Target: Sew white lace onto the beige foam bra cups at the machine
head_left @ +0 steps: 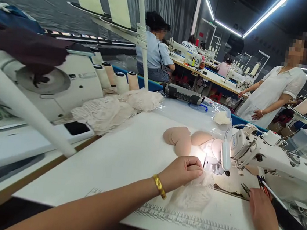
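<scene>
My left hand, with a gold bracelet on the wrist, is closed in a pinch on a piece of pale lace fabric lying just before the needle of the white sewing machine. The machine's lamp lights that spot brightly. My right hand lies to the right under the machine's arm, fingers closed on a small pair of thread snips. Beige foam bra cups lie just beyond the needle.
A heap of cream lace and several thread cones sit at the left by another white machine. A printed ruler runs along the table's front edge. One person sits sewing at the back; another stands at the right in white.
</scene>
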`<action>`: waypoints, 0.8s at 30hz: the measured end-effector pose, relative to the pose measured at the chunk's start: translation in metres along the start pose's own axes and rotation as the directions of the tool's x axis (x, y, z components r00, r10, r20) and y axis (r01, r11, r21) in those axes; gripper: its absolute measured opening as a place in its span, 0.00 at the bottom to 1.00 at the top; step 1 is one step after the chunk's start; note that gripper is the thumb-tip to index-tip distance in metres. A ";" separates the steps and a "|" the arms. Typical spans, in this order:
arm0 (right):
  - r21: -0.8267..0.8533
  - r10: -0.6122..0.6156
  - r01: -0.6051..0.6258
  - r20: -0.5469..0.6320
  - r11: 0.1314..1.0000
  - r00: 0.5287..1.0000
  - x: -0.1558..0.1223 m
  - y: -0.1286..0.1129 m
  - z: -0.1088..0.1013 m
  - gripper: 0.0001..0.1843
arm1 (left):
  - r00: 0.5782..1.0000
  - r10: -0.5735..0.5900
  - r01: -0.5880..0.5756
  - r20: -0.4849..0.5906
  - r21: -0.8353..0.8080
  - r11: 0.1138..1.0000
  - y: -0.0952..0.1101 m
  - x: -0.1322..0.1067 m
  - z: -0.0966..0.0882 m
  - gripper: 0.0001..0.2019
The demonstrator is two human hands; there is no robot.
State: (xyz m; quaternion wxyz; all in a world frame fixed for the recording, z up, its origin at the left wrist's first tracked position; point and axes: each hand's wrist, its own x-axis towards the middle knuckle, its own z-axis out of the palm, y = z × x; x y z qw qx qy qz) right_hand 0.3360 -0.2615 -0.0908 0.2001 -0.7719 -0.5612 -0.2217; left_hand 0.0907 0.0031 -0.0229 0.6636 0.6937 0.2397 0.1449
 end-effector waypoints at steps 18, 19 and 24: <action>0.093 -0.027 0.049 -0.224 0.994 0.974 0.063 -0.170 0.009 0.11 | 0.983 0.164 -0.146 -0.084 0.187 0.971 0.006 -0.015 0.009 0.06; 0.087 -0.030 0.051 -0.225 0.995 0.974 0.063 -0.170 0.008 0.11 | 0.982 0.169 -0.150 -0.086 0.189 0.970 0.006 -0.015 0.009 0.06; 0.069 -0.040 0.057 -0.227 0.996 0.973 0.063 -0.169 0.010 0.10 | 0.980 0.175 -0.153 -0.099 0.197 0.968 0.005 -0.015 0.008 0.06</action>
